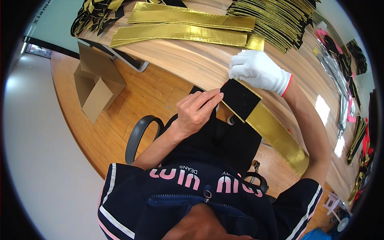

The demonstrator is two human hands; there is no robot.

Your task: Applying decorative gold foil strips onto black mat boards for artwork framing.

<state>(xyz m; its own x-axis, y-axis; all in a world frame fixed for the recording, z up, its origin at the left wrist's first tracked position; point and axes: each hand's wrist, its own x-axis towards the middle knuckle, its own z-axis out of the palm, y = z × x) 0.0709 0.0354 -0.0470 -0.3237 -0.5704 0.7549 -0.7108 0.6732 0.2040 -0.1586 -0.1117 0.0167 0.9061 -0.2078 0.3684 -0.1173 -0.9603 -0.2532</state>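
Observation:
A long gold strap with a black fabric patch at one end hangs over the table's front edge, its gold length trailing right toward my right forearm. My left hand, bare, pinches the left corner of the black end between fingers and thumb. In a white knit glove with a red cuff, my right hand has its fingers curled at the upper edge of the same end. Its fingertips are partly hidden, but it appears to grip that edge. Beyond it, several flat gold strips lie stacked on the table.
A large pile of black-and-gold strips fills the far right of the wooden table. Tangled pieces lie far left. Silver and dark materials line the right side. A cardboard box and a chair armrest are at left.

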